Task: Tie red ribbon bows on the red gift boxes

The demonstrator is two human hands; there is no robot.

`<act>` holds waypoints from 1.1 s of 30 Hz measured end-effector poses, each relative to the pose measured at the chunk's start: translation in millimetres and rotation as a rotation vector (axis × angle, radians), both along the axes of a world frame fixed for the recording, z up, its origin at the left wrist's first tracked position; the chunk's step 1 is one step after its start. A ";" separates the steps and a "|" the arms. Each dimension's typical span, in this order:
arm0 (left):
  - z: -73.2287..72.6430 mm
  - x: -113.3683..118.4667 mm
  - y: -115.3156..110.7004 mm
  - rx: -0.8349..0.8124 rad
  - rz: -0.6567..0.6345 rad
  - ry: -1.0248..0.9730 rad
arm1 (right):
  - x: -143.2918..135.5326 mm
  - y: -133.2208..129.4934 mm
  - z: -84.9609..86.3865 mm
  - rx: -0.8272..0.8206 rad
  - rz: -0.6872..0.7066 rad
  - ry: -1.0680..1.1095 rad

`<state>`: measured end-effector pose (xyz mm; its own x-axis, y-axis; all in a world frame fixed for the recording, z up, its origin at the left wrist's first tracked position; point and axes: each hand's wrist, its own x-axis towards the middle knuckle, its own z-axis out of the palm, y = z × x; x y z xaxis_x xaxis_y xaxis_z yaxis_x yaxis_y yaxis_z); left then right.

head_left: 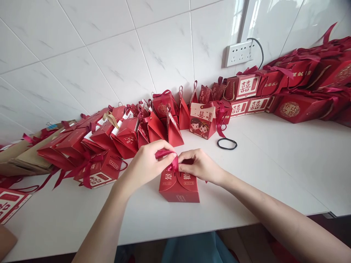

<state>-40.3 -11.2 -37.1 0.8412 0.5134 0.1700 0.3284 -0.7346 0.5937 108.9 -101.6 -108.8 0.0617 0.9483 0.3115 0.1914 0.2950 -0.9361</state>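
Observation:
A red gift box [179,190] with gold characters and curved top flaps stands on the white table, near its front edge. Over its top, a dark pink ribbon [173,166] runs up between my hands. My left hand [149,162] pinches the ribbon between thumb and fingers, with a loop of it showing above the thumb. Close beside it, my right hand [199,166] is closed at the ribbon by the box's top, fingertips pressed together. What exactly lies between the right fingertips is partly hidden.
Many red gift boxes [128,135] line the wall, stacked at the right. A cream-fronted box [201,120] with cartoon figures stands behind my hands, a black elastic band [227,143] to its right. Brown paper bags [33,157] lie left. A power socket [240,53] is on the wall.

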 end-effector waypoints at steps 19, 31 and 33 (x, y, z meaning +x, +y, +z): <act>-40.6 -12.7 3.4 -0.083 -0.057 -0.094 | -2.9 2.9 -3.2 0.064 -0.112 -0.011; -43.4 -7.5 -7.2 -0.259 0.050 -0.137 | 0.2 3.1 -3.3 0.011 -0.100 0.015; -45.2 -7.3 -7.8 -0.312 0.046 -0.154 | 2.3 2.6 -0.5 0.000 -0.049 0.023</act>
<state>-47.6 -19.0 -82.3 0.7927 0.5974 0.1218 0.2461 -0.4963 0.8326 111.2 -99.0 -109.4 0.1153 0.9438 0.3096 0.1839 0.2860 -0.9404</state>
